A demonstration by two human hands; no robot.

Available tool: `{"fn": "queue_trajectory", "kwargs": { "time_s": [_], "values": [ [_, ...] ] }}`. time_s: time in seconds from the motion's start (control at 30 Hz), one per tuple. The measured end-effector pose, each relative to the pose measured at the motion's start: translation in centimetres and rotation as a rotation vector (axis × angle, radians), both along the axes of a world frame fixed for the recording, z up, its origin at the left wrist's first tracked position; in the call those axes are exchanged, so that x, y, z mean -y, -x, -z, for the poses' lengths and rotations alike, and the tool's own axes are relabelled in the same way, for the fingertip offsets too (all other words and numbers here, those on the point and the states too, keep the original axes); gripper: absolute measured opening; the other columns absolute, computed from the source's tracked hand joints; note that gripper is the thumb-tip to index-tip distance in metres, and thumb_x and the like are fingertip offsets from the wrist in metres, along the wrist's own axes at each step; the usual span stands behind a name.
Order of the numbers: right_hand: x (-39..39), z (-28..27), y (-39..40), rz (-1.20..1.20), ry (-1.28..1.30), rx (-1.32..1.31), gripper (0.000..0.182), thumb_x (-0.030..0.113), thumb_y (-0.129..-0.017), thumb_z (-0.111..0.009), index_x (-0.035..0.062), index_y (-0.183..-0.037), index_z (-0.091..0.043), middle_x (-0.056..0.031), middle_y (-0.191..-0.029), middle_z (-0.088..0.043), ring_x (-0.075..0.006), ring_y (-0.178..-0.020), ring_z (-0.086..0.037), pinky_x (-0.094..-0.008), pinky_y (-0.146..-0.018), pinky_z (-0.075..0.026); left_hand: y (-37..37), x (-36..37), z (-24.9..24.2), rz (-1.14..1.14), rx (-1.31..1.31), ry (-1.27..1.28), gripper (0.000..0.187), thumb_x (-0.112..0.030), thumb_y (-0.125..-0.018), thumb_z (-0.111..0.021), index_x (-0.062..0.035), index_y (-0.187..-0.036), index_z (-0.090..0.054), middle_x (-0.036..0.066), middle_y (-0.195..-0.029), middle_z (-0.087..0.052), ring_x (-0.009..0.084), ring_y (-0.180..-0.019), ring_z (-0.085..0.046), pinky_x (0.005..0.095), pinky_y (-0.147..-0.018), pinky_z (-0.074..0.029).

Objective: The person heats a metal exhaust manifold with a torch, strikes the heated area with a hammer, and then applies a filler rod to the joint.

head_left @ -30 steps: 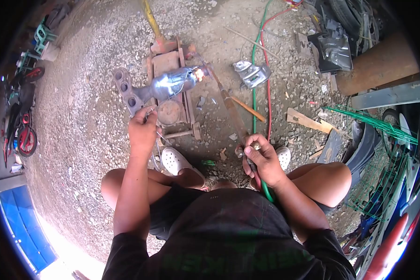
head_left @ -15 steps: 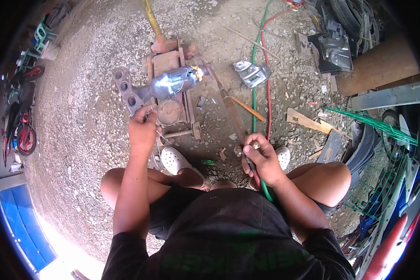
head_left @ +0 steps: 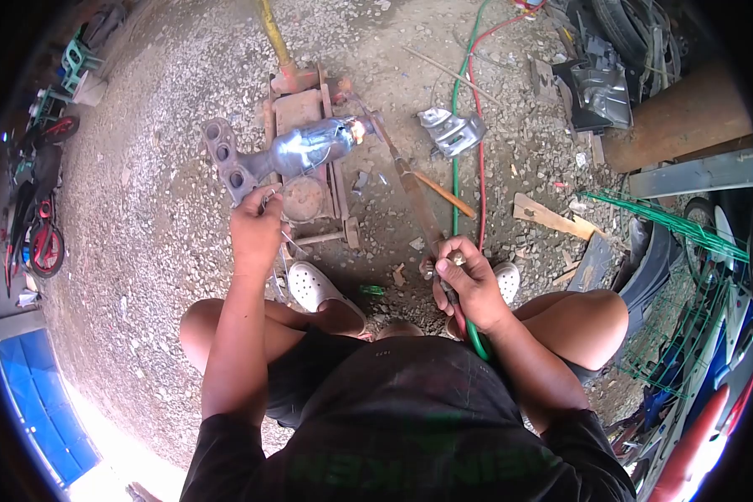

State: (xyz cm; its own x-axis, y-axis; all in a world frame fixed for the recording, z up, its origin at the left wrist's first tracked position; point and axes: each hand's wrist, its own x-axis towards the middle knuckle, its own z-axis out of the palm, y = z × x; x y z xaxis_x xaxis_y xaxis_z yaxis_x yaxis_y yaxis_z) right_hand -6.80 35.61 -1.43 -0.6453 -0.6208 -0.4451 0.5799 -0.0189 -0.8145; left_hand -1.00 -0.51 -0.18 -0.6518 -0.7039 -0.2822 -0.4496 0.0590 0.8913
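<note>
In my right hand (head_left: 470,280) is a gas torch (head_left: 421,207), gripped around its valve end, with green and red hoses running back under my forearm. Its tip reaches the right end of a catalytic converter (head_left: 311,149), where the metal glows orange. The converter, joined to a rusty manifold flange with several round ports, lies across a floor jack (head_left: 297,110). Closed fingers of my left hand (head_left: 255,233) pinch a thin metal wire (head_left: 286,243) close to the flange's lower end. Loose wire hangs below that hand.
A bent metal heat shield (head_left: 452,131) lies beside the green hose (head_left: 456,180) and red hose (head_left: 482,167). A wooden-handled tool (head_left: 445,196) rests near the torch. Car parts and green wire mesh (head_left: 669,226) crowd the right; a motorbike (head_left: 42,201) stands far left.
The bright glow at the converter's right end has become smaller and dimmer. Both hands and the torch hold almost the same position.
</note>
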Motion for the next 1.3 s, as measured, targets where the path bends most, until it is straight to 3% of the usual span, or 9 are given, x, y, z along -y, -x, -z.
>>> {"fn": "queue_trajectory", "kwargs": {
  "time_s": [0.2, 0.27, 1.3],
  "values": [
    [-0.04, 0.07, -0.02, -0.003, -0.001, 0.009, 0.016, 0.025, -0.117, -0.062, 0.0148, -0.119, -0.051, -0.0042, -0.07, -0.062, -0.0113, -0.056, -0.06, -0.0248, -0.047, -0.044, 0.06, 0.12, 0.23, 0.005, -0.007, 0.016, 0.026, -0.011, -0.106, -0.068, 0.0016, -0.127, -0.076, 0.009, -0.083, -0.072, 0.0125, -0.058, -0.067, 0.0293, -0.05, -0.052],
    [-0.19, 0.29, -0.01, -0.002, -0.001, 0.029, 0.014, 0.02, -0.115, -0.063, 0.0122, -0.119, -0.052, -0.0131, -0.118, -0.068, -0.0139, -0.061, -0.063, -0.0248, -0.046, -0.043, 0.14, 0.01, 0.03, -0.002, 0.012, 0.024, 0.026, -0.011, -0.106, -0.068, 0.0007, -0.127, -0.076, 0.009, -0.082, -0.072, 0.0128, -0.058, -0.067, 0.0295, -0.051, -0.052],
    [-0.03, 0.05, -0.1, 0.02, 0.017, 0.029, 0.014, 0.021, -0.115, -0.063, 0.0124, -0.117, -0.053, -0.0132, -0.114, -0.071, -0.0139, -0.059, -0.062, -0.0244, -0.045, -0.041, 0.2, 0.4, 0.67, 0.012, 0.002, 0.018, 0.028, -0.013, -0.106, -0.068, -0.0003, -0.13, -0.076, 0.009, -0.086, -0.074, 0.0127, -0.058, -0.067, 0.0302, -0.052, -0.054]
  ]
}}
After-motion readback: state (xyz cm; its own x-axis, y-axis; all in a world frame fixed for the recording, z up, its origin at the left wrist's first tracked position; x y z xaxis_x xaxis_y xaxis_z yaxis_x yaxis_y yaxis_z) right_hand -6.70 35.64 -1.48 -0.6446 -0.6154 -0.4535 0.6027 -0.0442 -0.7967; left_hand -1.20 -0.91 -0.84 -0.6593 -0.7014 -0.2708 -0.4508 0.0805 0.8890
